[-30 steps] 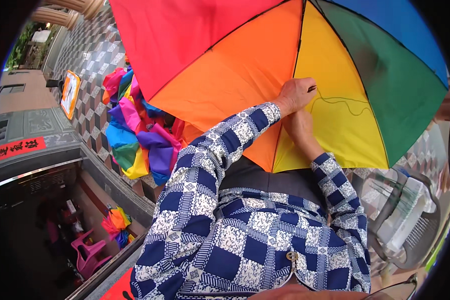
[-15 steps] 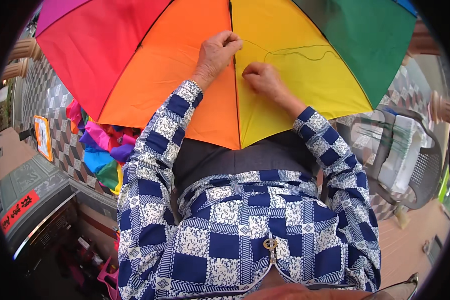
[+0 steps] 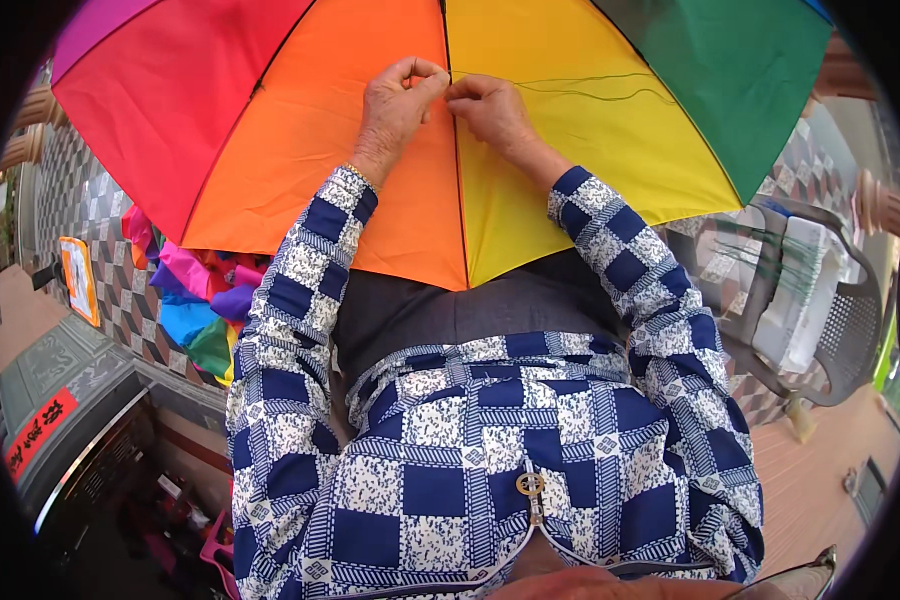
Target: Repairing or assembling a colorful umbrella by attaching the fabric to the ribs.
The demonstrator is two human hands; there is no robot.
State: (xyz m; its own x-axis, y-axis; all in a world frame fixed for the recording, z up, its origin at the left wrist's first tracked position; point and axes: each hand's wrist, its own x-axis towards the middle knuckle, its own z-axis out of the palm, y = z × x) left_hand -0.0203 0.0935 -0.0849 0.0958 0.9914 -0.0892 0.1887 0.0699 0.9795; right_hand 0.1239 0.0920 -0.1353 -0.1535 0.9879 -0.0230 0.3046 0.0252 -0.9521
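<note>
An open umbrella with coloured panels lies across my lap, its orange panel (image 3: 320,170) and yellow panel (image 3: 560,150) meeting along a dark rib (image 3: 459,190). My left hand (image 3: 395,108) is over the orange side, thumb and forefinger pinched at the rib on the green thread. Close beside it, my right hand (image 3: 495,112) is closed too, fingertips pinched at the rib; what they hold is too small to make out. The green thread (image 3: 610,95) trails rightward over the yellow panel in a long loop. Any needle is too small to see.
Bright folded fabric (image 3: 195,300) lies in a heap to my left on the patterned tiles (image 3: 95,200). On the right stands a grey chair (image 3: 850,340) bearing a white foam block (image 3: 805,300) with green threads on it. A pink plastic item (image 3: 218,550) is at lower left.
My right hand has moved up and left to meet my left hand at the rib. The thread's loop has straightened rightward. The umbrella has shifted slightly left in view.
</note>
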